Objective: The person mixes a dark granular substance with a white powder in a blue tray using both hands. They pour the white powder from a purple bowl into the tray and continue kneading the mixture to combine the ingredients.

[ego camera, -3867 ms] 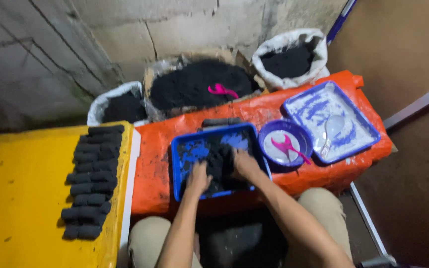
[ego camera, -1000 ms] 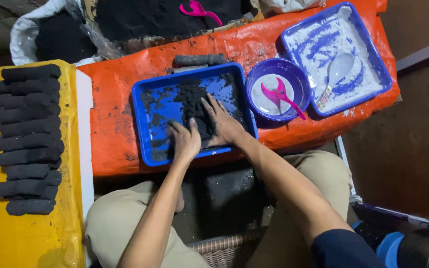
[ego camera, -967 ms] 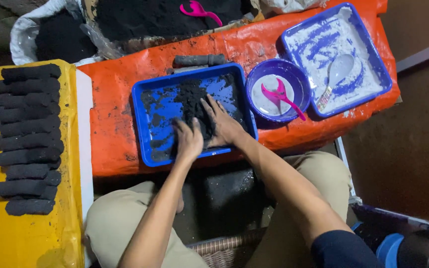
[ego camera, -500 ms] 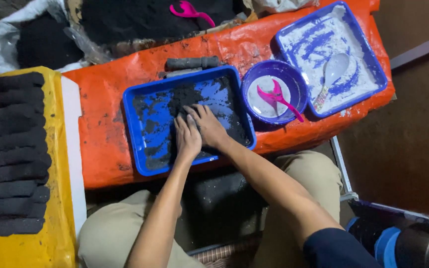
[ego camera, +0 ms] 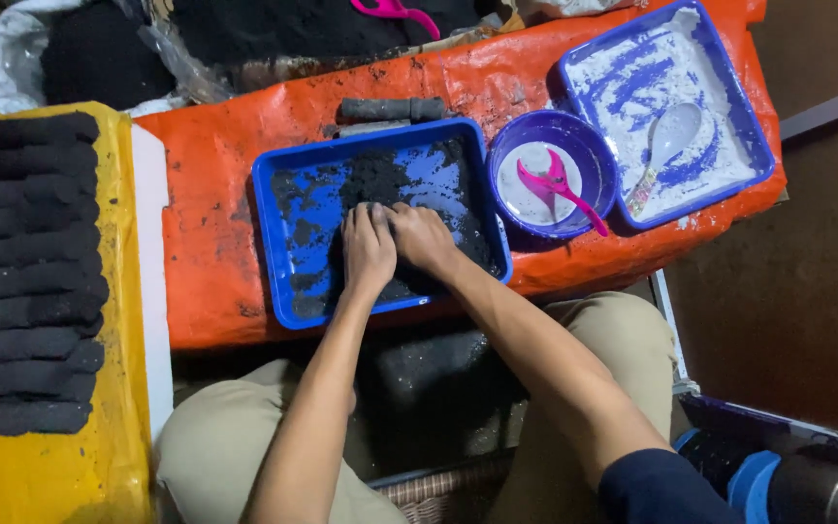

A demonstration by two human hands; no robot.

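1. The left hand (ego camera: 368, 247) and the right hand (ego camera: 422, 236) lie side by side, touching, palms down, in the middle of the frame inside a blue tray (ego camera: 278, 247).
2. Both hands press on a heap of black crumbly material (ego camera: 380, 180) in the tray; their fingers are bent and close together over it. Whether they grip a lump underneath cannot be told.
3. The blue tray sits on a counter (ego camera: 210, 175) covered in orange sheeting, near its front edge, just above the person's knees.
4. Just beyond the tray's far rim, a dark cylinder-shaped piece (ego camera: 390, 108) lies on the orange sheeting.
5. To the right of the tray, touching or nearly so, stands a purple bowl (ego camera: 594, 155) with a pink scoop (ego camera: 555, 184) resting in it.
6. In the upper right of the frame is a second blue tray (ego camera: 758, 146), dusted with white powder, with a pale spoon (ego camera: 666, 146) lying in it.
7. At the left of the frame a column of black pressed bars (ego camera: 36, 272) lies on a yellow surface (ego camera: 41, 475).
8. Along the top edge are sacks of black material (ego camera: 80, 63).
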